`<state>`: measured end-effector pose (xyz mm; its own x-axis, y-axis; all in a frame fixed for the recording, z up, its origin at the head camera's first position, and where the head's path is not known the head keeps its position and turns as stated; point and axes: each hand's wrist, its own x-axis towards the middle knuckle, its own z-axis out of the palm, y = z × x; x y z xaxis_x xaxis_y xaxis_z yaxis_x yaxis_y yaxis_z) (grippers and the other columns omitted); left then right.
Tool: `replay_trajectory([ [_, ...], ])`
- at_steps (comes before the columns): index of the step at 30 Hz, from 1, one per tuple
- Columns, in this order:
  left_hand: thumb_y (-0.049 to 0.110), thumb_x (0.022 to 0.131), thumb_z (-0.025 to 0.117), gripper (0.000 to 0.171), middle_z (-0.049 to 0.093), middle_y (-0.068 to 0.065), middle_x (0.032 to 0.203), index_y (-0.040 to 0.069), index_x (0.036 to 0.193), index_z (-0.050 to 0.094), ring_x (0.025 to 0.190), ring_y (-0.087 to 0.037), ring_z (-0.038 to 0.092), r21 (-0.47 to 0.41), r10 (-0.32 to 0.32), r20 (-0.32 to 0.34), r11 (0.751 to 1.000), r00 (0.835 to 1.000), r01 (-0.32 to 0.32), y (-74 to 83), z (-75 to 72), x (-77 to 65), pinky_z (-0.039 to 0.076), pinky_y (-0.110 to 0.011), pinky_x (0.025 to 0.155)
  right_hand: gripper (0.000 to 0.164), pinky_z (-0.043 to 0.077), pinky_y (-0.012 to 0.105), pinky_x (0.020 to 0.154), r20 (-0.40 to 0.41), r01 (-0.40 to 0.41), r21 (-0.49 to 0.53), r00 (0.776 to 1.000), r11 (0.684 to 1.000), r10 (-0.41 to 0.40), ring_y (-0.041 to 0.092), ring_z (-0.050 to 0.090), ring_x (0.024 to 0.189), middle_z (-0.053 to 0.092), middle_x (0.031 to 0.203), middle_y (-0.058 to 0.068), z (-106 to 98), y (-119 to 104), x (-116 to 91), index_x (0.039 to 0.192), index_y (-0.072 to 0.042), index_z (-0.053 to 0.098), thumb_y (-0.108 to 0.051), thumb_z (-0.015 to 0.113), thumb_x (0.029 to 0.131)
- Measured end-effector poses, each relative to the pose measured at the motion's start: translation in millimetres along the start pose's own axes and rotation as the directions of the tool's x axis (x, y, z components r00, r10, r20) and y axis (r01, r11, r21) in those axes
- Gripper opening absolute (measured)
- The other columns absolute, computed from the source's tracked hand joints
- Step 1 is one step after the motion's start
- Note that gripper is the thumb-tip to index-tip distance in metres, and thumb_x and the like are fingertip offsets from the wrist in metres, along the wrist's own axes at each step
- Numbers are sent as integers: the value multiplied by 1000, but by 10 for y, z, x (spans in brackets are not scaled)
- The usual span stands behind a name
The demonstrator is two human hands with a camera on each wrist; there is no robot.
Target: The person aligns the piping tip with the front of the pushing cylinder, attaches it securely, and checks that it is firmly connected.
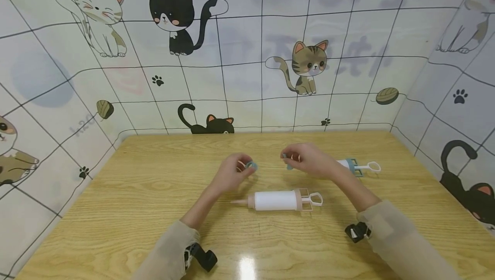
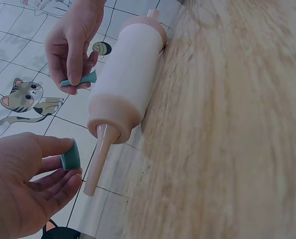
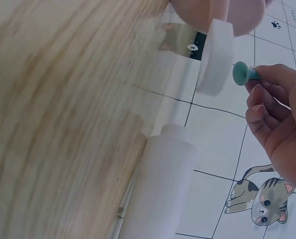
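Note:
My left hand (image 1: 229, 173) pinches a teal screw ring (image 2: 70, 157) between thumb and fingers, held above the table. Across from it, my right hand (image 1: 311, 159) grips a small teal nozzle (image 3: 241, 73) with a flared end, by its narrow part. Ring and nozzle are apart. Nearer the body lies a white-barrelled icing syringe (image 1: 275, 200) with pink fittings, its pink tip pointing left and its white loop handle right. Beyond my right forearm rests a second syringe (image 1: 351, 166) with teal fittings, partly hidden by the arm; its white barrel (image 3: 165, 184) ends in a bare neck.
Both syringes lie on a light wood-grain table (image 1: 154, 211). Behind it and at the sides stands a wall covering (image 1: 247, 78) printed with cats and grid lines. A black wrist camera (image 1: 204, 257) sits at the left sleeve, another camera (image 1: 357, 231) at the right.

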<state>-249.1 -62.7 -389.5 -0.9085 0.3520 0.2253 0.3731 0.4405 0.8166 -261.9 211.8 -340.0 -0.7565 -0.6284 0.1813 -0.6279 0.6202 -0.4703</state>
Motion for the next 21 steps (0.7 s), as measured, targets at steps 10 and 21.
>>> replay_trajectory([
  [10, 14, 94, 74, 26, 65, -7, 108, 2, 117, 66, 88, -18, 64, -63, 56, -59, 996, 997, -60, 82, -70, -71, 58, -32, 79, 11, 46, 26, 57, -38, 56, -29, 998, 998, -58, 9, 50, 68, 58, 77, -9, -31, -155, -28, 102, -12, 73, -15, 63, 102],
  [21, 18, 95, 73, 28, 66, -7, 111, 5, 118, 66, 92, -18, 66, -115, 139, -61, 983, 988, -145, 169, -106, -159, 58, -33, 84, 18, 47, 24, 56, -99, 115, 2, 988, 993, -115, 6, 48, 65, 59, 88, -6, -77, -290, -139, 114, -8, 73, -13, 60, 103],
])
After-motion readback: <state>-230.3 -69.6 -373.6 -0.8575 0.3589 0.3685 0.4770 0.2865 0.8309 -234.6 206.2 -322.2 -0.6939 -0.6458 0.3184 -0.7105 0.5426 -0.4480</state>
